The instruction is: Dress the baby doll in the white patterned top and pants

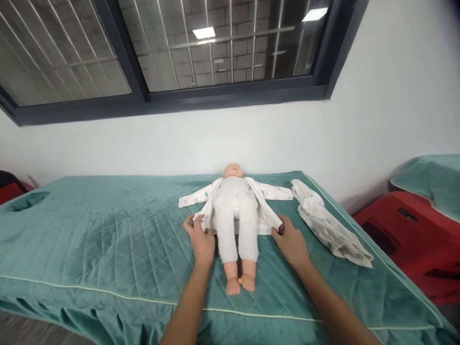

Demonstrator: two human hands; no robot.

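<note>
A baby doll (233, 208) with a white padded body lies on its back, its head toward the wall and its bare feet toward me. Its arms are inside the patterned sleeves of a white baby jacket (265, 207), which is spread open at the front. My left hand (201, 241) pinches the lower corner of the jacket's left-side front panel. On the other side, my right hand (292, 241) is closed on the lower corner of the right-side panel. Patterned white baby pants (327, 225) lie crumpled to the right of the doll.
A green quilted cover (118, 239) with a round opening (28, 201) at far left lies over the bed. Behind it rise a white wall (172, 139) and a dark-framed window (230, 93). Red plastic stools (419, 239) stand at the right, with green cloth (431, 182) on top.
</note>
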